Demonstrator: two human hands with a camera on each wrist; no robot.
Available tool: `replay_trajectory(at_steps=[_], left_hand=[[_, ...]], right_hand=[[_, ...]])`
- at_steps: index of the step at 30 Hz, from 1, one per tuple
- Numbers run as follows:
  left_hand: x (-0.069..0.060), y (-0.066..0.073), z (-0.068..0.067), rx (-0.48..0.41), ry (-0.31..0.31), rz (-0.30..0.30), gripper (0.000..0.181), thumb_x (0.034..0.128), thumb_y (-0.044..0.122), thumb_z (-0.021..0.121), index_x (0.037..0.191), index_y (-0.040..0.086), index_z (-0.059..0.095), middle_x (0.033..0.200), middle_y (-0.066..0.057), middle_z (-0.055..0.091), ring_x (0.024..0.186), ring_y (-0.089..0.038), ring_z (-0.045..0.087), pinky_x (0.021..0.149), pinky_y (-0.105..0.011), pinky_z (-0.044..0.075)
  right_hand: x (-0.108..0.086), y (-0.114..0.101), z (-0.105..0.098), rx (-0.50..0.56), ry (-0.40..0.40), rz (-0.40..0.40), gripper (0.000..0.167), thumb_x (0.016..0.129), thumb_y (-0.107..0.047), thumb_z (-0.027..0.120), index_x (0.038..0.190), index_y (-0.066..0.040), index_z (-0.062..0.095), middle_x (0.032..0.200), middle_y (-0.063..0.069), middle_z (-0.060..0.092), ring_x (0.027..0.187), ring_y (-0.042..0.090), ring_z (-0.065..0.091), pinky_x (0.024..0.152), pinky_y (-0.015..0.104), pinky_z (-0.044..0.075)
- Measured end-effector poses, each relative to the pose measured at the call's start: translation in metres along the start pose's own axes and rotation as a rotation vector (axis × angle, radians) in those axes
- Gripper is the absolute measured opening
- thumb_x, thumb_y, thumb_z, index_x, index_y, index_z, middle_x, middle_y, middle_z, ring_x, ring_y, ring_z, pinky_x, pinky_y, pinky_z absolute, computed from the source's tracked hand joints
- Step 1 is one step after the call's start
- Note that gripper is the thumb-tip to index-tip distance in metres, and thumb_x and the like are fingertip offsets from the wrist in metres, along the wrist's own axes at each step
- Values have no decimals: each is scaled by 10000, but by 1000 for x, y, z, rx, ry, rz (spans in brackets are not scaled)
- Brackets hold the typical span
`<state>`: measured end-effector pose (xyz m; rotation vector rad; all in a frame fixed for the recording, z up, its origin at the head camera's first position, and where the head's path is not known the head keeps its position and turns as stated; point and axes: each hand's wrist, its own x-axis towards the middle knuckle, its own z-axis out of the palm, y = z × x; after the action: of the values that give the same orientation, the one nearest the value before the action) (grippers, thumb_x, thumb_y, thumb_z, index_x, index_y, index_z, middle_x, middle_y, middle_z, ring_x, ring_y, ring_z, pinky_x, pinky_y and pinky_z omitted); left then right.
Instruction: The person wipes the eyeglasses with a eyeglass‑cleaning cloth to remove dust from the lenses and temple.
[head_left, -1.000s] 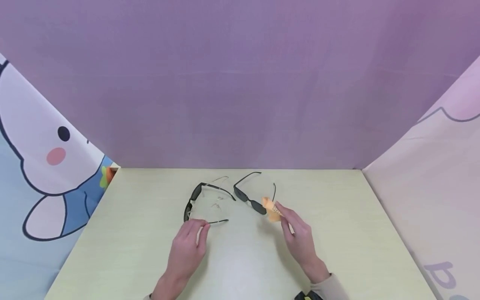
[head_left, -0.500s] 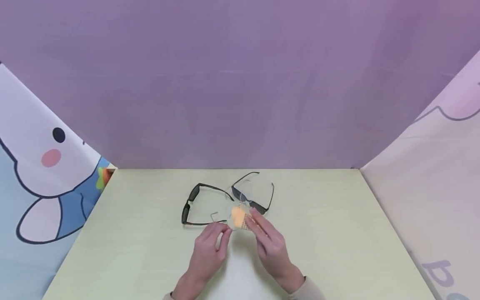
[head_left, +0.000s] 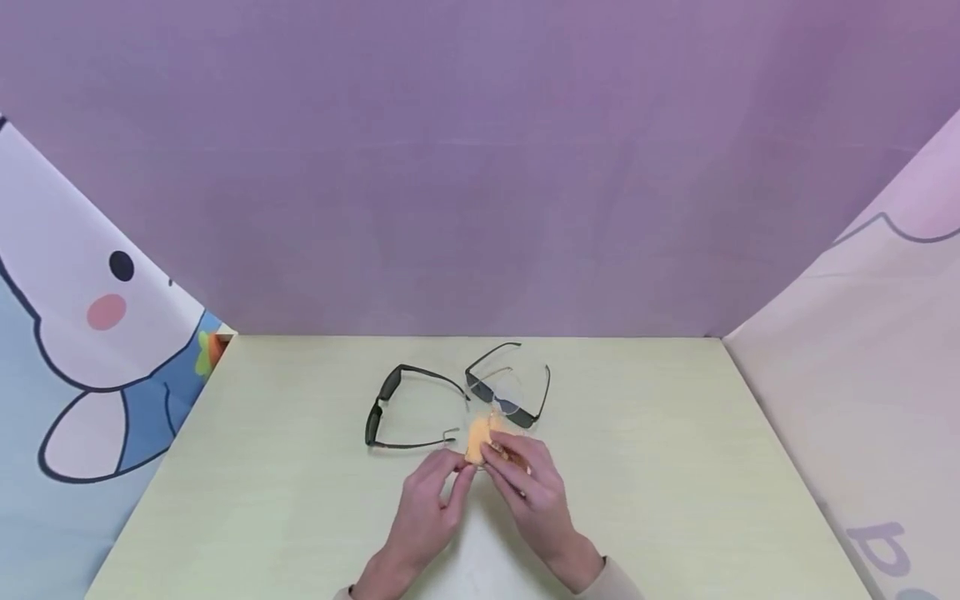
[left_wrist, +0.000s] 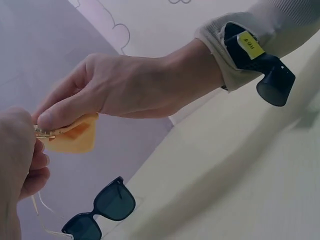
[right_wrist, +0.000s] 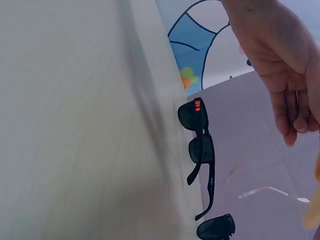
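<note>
A pair of thin-framed clear eyeglasses [right_wrist: 269, 188] is held up between both hands, its temples pointing away from the person. My left hand [head_left: 427, 504] pinches the frame at its left side, with thumb and fingertips. Opposite it, my right hand [head_left: 536, 500] pinches an orange cloth [head_left: 478, 437] against the eyeglasses; fingers and cloth cover the part beneath. In the left wrist view the cloth [left_wrist: 80, 135] hangs from the right fingertips, close to the left hand [left_wrist: 15, 150].
Black sunglasses [head_left: 372, 423] lie unfolded on the pale table [head_left: 262, 500], left of the hands. A second dark pair of sunglasses [head_left: 480, 387] lies unfolded just beyond them. A purple backdrop [head_left: 480, 208] rises at the table's far edge, with printed cloth at both sides.
My right hand has come left with the cloth and met the eyeglasses. My left hand has moved right, bringing the eyeglasses away from above the left sunglasses. Both sunglasses stay put.
</note>
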<state>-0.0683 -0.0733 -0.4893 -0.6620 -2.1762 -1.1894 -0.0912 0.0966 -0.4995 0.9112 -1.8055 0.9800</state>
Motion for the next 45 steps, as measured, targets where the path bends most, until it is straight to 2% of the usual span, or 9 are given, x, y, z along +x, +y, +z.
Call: replay_trajectory(at_steps=[6,9,16,19,24,27,34,42,45], left_hand=[[-2,3,1,8,-12,6,169,908,-22,722,968,130,678,919,67,671,845,-84,624,716,-196,529],[-3,2,0,12,-25,4,152,909,-7,725,932,134,673,902,72,671,855,-86,632,746,-178,524],[-4,2,-4,19,-42,-2,127,913,13,717,895,126,661,874,67,663,861,-91,634,771,-178,528],[-5,1,-6,13,-25,2,133,911,-7,712,908,117,662,875,61,659,835,-91,620,732,-187,525],[-6,3,-10,12,-26,-23,49,989,75,660,981,115,687,901,64,672,826,-81,606,695,-168,498],[-5,4,-12,4,-34,-2,65,1014,112,641,961,123,677,900,67,675,844,-90,620,736,-168,510],[-3,8,-13,-4,2,118,100,979,34,657,929,120,657,891,49,668,846,-122,632,788,-204,534],[-3,12,-14,23,-18,39,82,1029,115,619,977,113,683,913,59,687,860,-107,632,752,-180,524],[-1,11,-14,26,-18,78,63,1005,82,640,965,112,677,914,44,688,863,-122,641,760,-191,534]], right_hand=[[10,-6,0,24,46,-114,258,1047,-86,594,972,81,775,1008,198,705,880,294,626,791,230,580],[15,-5,0,33,48,-96,262,1048,-85,587,979,94,765,987,208,670,861,286,614,740,222,578],[13,2,0,51,55,34,237,1038,-93,602,1034,79,765,1014,196,645,872,268,621,781,209,575],[14,-5,2,40,25,-23,251,1054,-75,569,1023,74,768,1012,179,644,888,270,607,780,208,568],[17,-14,4,21,-1,-149,277,1063,-50,544,975,59,783,988,157,648,877,262,593,760,226,555],[20,-12,3,24,22,-147,268,1058,-42,546,983,85,770,981,182,638,867,274,604,763,215,571],[20,-6,-1,3,58,-27,251,1059,-54,544,1066,96,745,1031,226,622,906,291,622,827,210,578],[21,-20,0,9,20,-183,271,1061,-35,540,1001,104,765,991,204,635,911,282,613,835,206,574],[22,-17,0,26,44,-202,262,1052,-21,549,982,119,759,975,217,630,897,293,621,836,197,579]])
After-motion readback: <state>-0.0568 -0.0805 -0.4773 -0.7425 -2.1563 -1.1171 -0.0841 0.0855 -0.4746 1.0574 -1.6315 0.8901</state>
